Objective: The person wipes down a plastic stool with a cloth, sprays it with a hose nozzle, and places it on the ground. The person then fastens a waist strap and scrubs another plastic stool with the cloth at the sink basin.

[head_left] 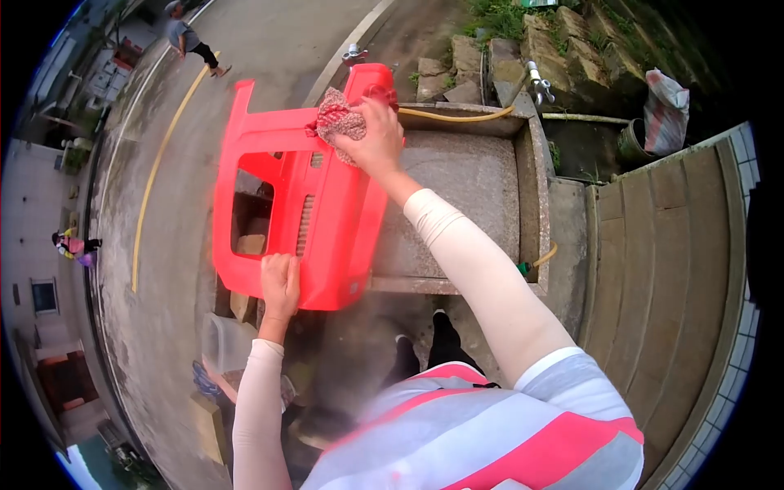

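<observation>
A large red plastic shell (355, 216) with a window-like opening and vent slots rests tilted over the left side of a stone sink (535, 155). It looks like the body of a toy vehicle, though I cannot tell for sure. My left hand (280, 284) is closed on its lower edge, below the opening. At the far end of the shell, my right hand (379, 139) presses a crumpled, patterned red-and-white cloth (339, 121) against the surface. The fingertips of my left hand are partly hidden.
A yellow hose (461, 118) runs across the sink's far side to a tap (539, 82); another tap (354, 55) stands beyond the shell. Below left is a clear plastic tub (226, 343). Stone steps and a striped sack (665, 110) lie right. A person (189, 41) is on the road.
</observation>
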Motion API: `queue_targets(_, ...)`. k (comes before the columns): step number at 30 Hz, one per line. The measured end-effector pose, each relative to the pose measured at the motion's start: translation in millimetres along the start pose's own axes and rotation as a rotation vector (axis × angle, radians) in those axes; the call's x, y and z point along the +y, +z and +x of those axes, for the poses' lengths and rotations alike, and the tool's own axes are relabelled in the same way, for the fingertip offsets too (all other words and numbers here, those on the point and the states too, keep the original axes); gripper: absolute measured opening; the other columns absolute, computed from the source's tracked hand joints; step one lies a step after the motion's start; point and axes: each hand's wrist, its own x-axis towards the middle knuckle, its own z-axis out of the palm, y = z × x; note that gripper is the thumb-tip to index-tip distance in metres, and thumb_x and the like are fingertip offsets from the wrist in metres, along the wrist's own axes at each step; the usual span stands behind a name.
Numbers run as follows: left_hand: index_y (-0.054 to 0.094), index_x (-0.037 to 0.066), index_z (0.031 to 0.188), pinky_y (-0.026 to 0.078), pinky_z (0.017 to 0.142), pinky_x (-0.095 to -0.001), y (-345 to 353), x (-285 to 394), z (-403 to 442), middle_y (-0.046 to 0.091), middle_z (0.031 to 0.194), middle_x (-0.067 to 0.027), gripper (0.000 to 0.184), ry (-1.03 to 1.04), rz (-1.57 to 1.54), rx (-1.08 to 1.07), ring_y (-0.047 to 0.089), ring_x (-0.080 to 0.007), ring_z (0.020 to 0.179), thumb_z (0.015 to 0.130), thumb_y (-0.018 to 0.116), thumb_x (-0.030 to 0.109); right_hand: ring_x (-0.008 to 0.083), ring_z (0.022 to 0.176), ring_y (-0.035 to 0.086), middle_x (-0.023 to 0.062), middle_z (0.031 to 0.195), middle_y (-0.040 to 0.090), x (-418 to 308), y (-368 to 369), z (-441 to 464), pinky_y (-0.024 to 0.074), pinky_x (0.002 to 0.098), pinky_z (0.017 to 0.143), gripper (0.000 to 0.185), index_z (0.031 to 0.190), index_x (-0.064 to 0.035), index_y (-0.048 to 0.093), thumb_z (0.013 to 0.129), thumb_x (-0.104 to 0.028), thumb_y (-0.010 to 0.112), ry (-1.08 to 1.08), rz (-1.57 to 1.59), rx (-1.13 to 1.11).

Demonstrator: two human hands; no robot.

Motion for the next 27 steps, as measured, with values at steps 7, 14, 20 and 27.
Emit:
queue_targets(7, 0.035, 0.002, 0.14, 0.038, 0.101, -0.0383, 1.1, -1.0, 2.1, 0.046, 0.137, -0.0149, 0.049, -0.053, -0.576, 0.239, 0.049, -0.026, 0.118, 0.101, 0.041, 0.032, 0.0379, 0.124, 0.043, 0.0089, 0.127, 0.053, -81.8, -53.1, -141.0, 0.0247, 0.0559, 0.107, 0.057, 0.105, -0.0106, 0.061, 0.061, -0.041, 0.081, -0.248, 0.013, -0.33)
queue_targets(14, 0.026, -0.001, 0.146, 0.035, 0.104, -0.0404, -0.9, -0.6, 2.3, 0.041, 0.143, -0.0178, 0.068, 0.01, -0.598, 0.168, 0.047, -0.0293, 0.122, 0.1, 0.037, 0.048, 0.0385, 0.123, 0.045, 0.0085, 0.129, 0.053, -93.2, -55.7, -176.2, 0.0204, 0.0578, 0.11, 0.063, 0.109, -0.012, 0.063, 0.063, -0.052, 0.077, -0.475, 0.057, -0.524)
queue_targets(20, 0.053, -0.001, 0.129, 0.039, 0.075, -0.0401, 0.9, 13.3, 2.9, 0.061, 0.079, -0.0128, 0.056, 0.171, 0.061, 0.059, 0.054, -0.0298, 0.077, 0.085, 0.063, 0.033, 0.0381, 0.128, 0.042, 0.005, 0.132, 0.054, -42.2, -41.6, -83.0, 0.0169, 0.0571, 0.111, 0.064, 0.114, -0.0169, 0.061, 0.065, -0.053, 0.077, -0.315, -0.079, -0.395)
queue_targets(27, 0.053, 0.006, 0.064, 0.035, 0.066, -0.0405, -9.0, 29.0, 9.2, 0.053, 0.064, -0.0118, 0.028, 0.155, 0.105, -0.004, 0.049, -0.0309, 0.066, 0.074, 0.073, 0.022, 0.0334, 0.126, 0.044, 0.0057, 0.127, 0.056, 26.4, -8.3, 64.9, 0.0242, 0.049, 0.109, 0.064, 0.11, -0.0133, 0.062, 0.061, -0.052, 0.079, -0.388, -0.135, -0.294)
